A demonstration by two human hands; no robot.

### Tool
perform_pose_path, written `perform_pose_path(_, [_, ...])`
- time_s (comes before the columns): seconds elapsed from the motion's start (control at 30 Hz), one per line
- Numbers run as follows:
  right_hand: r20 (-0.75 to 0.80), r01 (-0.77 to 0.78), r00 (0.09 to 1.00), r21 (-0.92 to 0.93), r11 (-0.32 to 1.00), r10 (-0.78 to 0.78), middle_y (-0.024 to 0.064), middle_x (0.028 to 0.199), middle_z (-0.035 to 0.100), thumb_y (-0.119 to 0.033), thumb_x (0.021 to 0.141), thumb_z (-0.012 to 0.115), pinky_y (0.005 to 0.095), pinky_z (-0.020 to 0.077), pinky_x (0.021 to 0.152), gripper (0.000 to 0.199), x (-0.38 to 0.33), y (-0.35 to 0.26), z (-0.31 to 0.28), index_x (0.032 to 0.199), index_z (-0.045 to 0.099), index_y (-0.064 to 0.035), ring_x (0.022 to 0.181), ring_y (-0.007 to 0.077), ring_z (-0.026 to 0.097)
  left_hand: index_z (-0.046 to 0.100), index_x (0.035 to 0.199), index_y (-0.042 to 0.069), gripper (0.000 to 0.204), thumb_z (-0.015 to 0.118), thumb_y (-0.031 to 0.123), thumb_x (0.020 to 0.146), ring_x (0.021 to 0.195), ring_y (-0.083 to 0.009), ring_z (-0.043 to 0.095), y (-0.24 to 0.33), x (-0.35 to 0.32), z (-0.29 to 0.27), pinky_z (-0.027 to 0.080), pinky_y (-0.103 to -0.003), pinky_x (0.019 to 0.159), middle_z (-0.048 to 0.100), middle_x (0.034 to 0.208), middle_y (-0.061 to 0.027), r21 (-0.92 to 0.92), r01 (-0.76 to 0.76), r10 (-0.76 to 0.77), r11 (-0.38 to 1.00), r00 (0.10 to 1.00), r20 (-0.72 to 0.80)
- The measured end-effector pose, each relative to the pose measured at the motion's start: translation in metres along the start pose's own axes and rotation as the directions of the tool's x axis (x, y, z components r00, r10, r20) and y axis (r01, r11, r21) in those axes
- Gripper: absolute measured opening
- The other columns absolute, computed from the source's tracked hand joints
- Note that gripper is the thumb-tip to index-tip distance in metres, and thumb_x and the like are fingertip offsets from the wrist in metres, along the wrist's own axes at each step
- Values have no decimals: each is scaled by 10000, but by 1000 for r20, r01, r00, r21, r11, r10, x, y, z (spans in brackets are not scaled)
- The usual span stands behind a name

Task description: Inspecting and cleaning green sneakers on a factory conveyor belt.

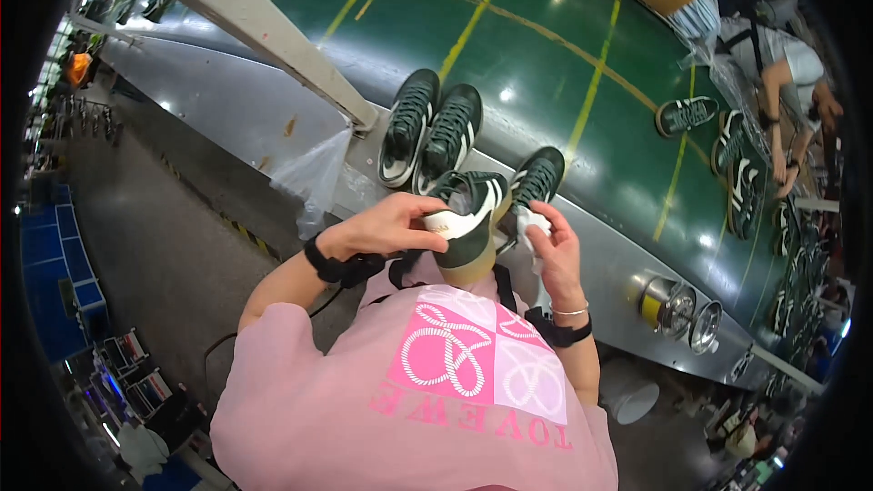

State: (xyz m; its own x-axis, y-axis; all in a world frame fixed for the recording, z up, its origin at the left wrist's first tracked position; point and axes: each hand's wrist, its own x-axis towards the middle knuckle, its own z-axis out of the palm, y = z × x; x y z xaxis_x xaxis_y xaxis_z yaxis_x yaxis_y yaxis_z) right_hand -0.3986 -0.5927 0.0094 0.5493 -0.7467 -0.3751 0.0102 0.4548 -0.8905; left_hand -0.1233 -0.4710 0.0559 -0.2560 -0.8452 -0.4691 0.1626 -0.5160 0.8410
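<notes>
My left hand (391, 224) grips a dark green sneaker (469, 250) with white stripes and a gum sole by its heel. The sneaker is tilted in front of my chest, heel toward me. Pinched between the fingers of my right hand (559, 250) is a crumpled white cloth (530, 229), just right of that sneaker. Directly beyond the cloth, another green sneaker (539, 173) rests on the metal ledge. Two matching sneakers, a left one (411, 118) and a right one (452, 132), stand side by side past my left hand.
A green conveyor belt (546, 45) with yellow lines runs beyond the metal ledge (600, 255). A pale metal post (245, 23) slants across the left, near a clear plastic bag (314, 177). Round metal containers (671, 307) sit at right. A co-worker (791, 73) reaches toward several sneakers (741, 195).
</notes>
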Motion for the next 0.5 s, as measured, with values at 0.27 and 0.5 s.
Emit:
perform_pose_path(0.27, [195, 277, 953, -251, 928, -231, 58, 1073, 674, -12, 868, 729, 270, 527, 816, 343, -8, -12, 34, 1201, 648, -7, 976, 135, 641, 607, 1253, -31, 422, 754, 86, 876, 941, -68, 596, -1, -12, 10, 505, -250, 846, 669, 1043, -17, 18, 25, -26, 1000, 997, 66])
perform_pose_path(0.5, [588, 787, 603, -328, 522, -540, 111, 1055, 663, 45, 801, 714, 352, 529, 797, 324, 7, -26, 63, 1109, 665, -42, 936, 282, 642, 609, 1237, -22, 403, 754, 101, 882, 912, -47, 576, -13, -10, 11, 502, -233, 796, 649, 1020, 5, 31, 31, -34, 999, 994, 107])
